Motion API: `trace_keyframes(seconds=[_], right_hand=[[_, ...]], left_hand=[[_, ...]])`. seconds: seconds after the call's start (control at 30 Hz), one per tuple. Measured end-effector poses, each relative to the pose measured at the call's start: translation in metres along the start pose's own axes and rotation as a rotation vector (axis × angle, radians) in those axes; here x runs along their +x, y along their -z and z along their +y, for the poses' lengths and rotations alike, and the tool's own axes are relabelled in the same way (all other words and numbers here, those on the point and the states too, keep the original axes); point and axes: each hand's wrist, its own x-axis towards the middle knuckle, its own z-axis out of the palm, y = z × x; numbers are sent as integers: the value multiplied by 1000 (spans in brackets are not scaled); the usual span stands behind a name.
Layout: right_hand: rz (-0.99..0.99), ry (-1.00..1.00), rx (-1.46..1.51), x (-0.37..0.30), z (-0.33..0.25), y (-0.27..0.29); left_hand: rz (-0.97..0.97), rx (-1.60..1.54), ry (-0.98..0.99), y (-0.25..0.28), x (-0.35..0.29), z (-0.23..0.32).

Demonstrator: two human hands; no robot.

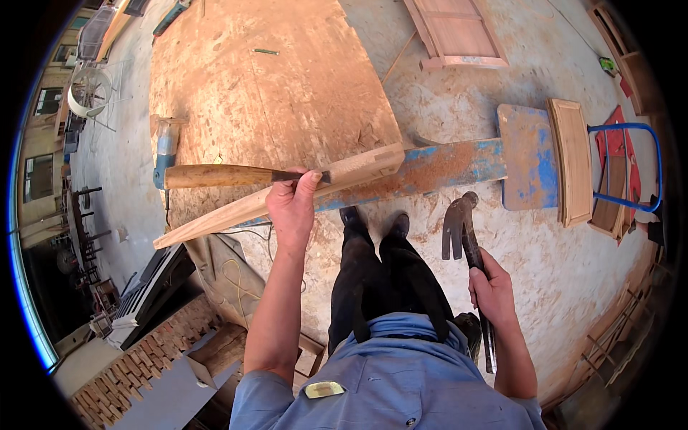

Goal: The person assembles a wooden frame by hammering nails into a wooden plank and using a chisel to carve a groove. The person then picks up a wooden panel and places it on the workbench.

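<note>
My left hand [292,209] is closed round the metal shank of a chisel [222,176], just by its long wooden handle, which points left. The chisel's dark blade end is next to a long, pale wooden piece [247,208] that tapers to the left. This piece slants across the near edge of the workbench [272,107], its thick end at the right. Whether my left fingers also press on the wood is hard to see. Over the floor to the right, my right hand [493,287] grips a claw hammer [469,233] by its dark handle, head up and apart from the chisel.
A blue-painted, dusty beam [451,165] runs right from the bench to a blue-stained board [527,158]. Beyond stand a wooden panel [570,161] and a blue-handled cart [627,127]. A blue power tool [166,154] lies at the bench's left edge. Another panel [459,32] lies at the back.
</note>
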Motion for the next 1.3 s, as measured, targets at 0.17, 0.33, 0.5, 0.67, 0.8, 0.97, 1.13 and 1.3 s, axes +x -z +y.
trace_keyframes(seconds=[0.17, 0.33, 0.5, 0.67, 0.8, 0.97, 1.13, 1.3], right_hand=[[-2, -5, 4, 0, 2, 1], [-4, -5, 0, 0, 3, 1], [5, -7, 2, -1, 5, 1], [-5, 20, -10, 1, 8, 2], [2, 14, -37, 1, 6, 3], [-10, 41, -57, 1, -6, 1], [-15, 136, -173, 2, -34, 2], [-59, 434, -313, 0, -99, -5]], left_hand=[[4, 32, 14, -1, 0, 1], [7, 32, -9, 0, -1, -1], [5, 36, -26, -2, 0, 2], [41, 54, -11, -2, -1, -4], [46, 139, -14, -6, -3, 2], [51, 174, -58, -8, -6, 5], [46, 316, -93, -8, -6, 7], [53, 414, -124, -9, -5, 5]])
